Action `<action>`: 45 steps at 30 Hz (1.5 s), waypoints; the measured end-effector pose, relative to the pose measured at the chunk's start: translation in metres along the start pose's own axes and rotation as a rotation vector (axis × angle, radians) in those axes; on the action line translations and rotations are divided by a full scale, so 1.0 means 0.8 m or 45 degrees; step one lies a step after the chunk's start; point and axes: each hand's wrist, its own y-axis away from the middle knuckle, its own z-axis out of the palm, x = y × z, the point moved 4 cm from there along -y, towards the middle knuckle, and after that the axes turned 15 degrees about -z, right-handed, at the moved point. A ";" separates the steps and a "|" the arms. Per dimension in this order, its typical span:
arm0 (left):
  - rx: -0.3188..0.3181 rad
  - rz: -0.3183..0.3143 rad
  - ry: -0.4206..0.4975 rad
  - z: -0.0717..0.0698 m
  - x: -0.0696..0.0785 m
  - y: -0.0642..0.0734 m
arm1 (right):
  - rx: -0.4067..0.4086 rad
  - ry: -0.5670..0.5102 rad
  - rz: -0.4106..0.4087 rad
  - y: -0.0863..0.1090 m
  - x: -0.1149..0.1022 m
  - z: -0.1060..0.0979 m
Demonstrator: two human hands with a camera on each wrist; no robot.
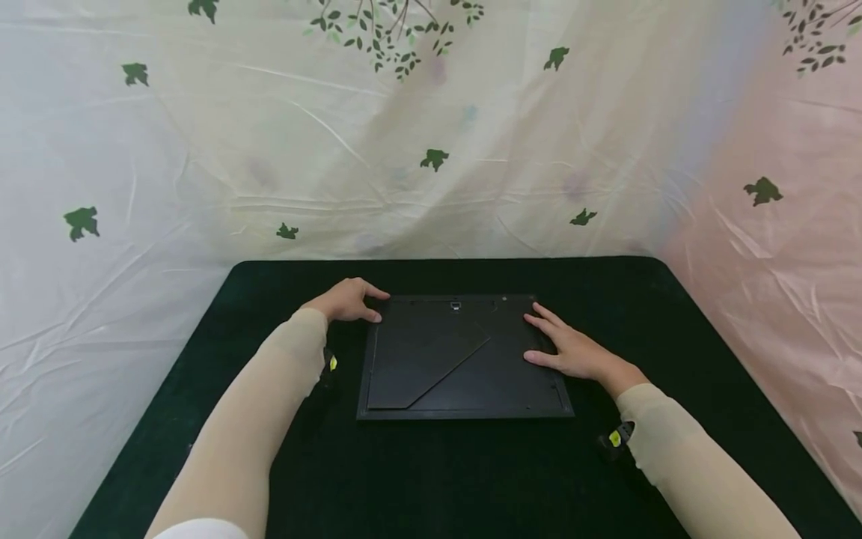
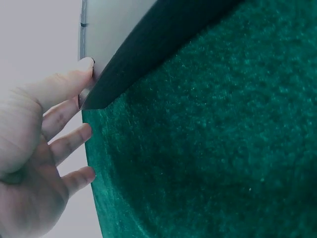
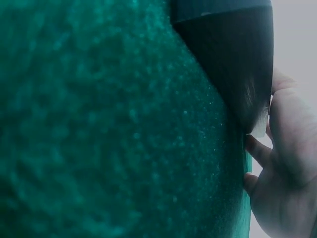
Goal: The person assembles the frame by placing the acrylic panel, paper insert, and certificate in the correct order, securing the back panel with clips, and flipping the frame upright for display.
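A black picture frame [image 1: 465, 367] lies back side up on the dark green table, showing its backing board, a small metal hanger and an angled stand flap. At its far left corner my left hand [image 1: 346, 299] pinches the frame lightly between thumb and index finger. The other fingers of the left hand [image 2: 37, 158] spread below the corner in the left wrist view. My right hand [image 1: 572, 349] rests on the right side of the back with fingers straight and spread. In the right wrist view, the frame's corner partly hides the right hand [image 3: 292, 163].
Dark green velvety cloth covers the table [image 1: 431, 479], whose far corners are rounded. A pale curtain [image 1: 498, 150] printed with green leaves hangs behind it and along both sides.
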 end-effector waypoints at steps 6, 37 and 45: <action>-0.017 -0.049 0.086 0.003 0.001 0.006 | -0.001 -0.017 0.005 0.004 -0.002 0.002; 0.116 0.222 0.034 0.033 -0.035 0.098 | 0.006 0.197 -0.232 -0.016 -0.113 0.038; 0.048 0.281 0.074 0.063 -0.039 0.142 | -0.061 0.316 -0.380 -0.047 -0.177 0.089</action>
